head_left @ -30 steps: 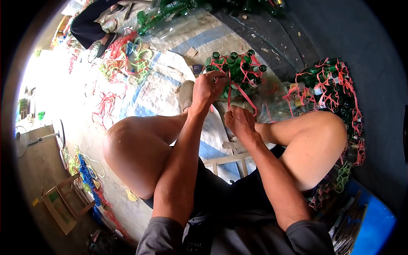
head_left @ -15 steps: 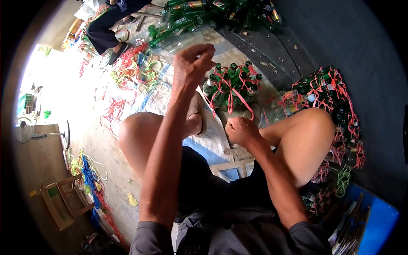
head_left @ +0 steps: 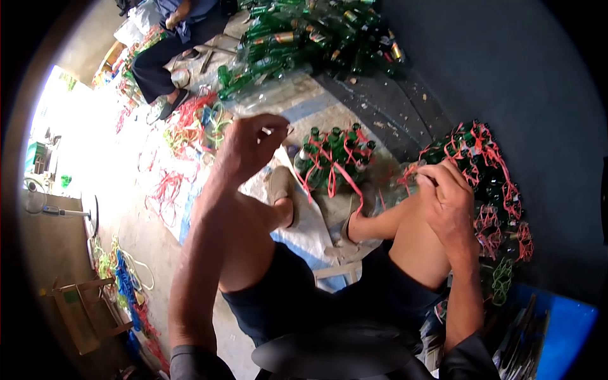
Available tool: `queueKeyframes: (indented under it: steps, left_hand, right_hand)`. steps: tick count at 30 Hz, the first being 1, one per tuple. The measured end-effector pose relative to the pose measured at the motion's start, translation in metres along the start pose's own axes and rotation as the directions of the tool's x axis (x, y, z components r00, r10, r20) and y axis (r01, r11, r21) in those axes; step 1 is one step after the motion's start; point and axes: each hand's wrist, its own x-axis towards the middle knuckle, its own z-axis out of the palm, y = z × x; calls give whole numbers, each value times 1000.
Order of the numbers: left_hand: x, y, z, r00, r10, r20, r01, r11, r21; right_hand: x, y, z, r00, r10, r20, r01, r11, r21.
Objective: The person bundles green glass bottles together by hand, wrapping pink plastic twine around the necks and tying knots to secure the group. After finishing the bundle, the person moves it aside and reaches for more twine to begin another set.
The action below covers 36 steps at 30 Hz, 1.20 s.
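In front of me, between my feet, a bundle of green glass bottles (head_left: 334,158) stands upright, bound around the necks with pink plastic strap (head_left: 345,174). One loose strap end trails down its front toward my right foot. My left hand (head_left: 250,144) is raised to the left of the bundle, clear of it, with fingers loosely curved and a gap beside the thumb. On the right, my right hand (head_left: 449,202) hovers over my right knee, its fingers bent and loosely parted from the thumb. Nothing shows in either hand.
Loose green bottles (head_left: 304,38) are heaped at the back. More strapped bottle bundles (head_left: 487,158) line the dark wall on the right. Tangled straps (head_left: 168,190) lie on the left floor. Another person (head_left: 158,69) sits at the upper left. A blue container (head_left: 567,329) is at lower right.
My left hand has moved down and left, away from above the bundle. My right hand has swung right, off the bundle's front, and its fist has loosened. The view has shifted slightly.
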Motion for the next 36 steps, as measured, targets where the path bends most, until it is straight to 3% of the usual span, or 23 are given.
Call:
queueKeyframes:
  steps: [3,5,6,9,11,13,21,24,31,33,35,36]
  left_hand:
    - [-7,3,0,997,-59,41,52,988,147]
    - [-6,2,0,998,-67,17,65,989,134]
    - [-7,6,0,998,-65,10,63,985,161]
    - [-6,13,5,997,-72,11,68,975,210]
    - [-5,14,9,996,-87,35,78,973,215]
    - [-5,23,10,994,-99,38,86,961,262]
    - [-4,22,18,992,-123,41,108,958,265]
    - [-3,16,20,998,-31,61,13,959,283]
    - [-2,20,25,999,-21,50,10,976,218]
    - [0,14,25,997,14,77,-37,953,301]
    - [1,10,26,998,-2,70,-18,955,296]
    - [0,22,25,992,-95,84,74,971,229]
  right_hand:
    - [-1,27,-9,999,16,-50,-17,1000,-15]
    - [-8,42,-4,994,86,-61,-83,995,48]
    - [-8,43,-5,995,85,-47,-85,996,-9]
    - [-8,32,-2,970,238,-43,-233,967,106]
    - [-10,39,4,985,145,-96,-135,986,101]
    - [-9,31,2,973,216,-80,-203,968,144]
    - [-7,26,3,979,169,-114,-152,978,142]
    - [-6,25,4,979,163,-119,-145,978,148]
    - [-3,22,9,981,119,-155,-92,981,173]
    - [-2,18,7,983,144,-116,-125,980,157]
    - [-2,18,9,982,174,-80,-161,976,146]
    - [-1,15,7,985,159,-74,-149,981,125]
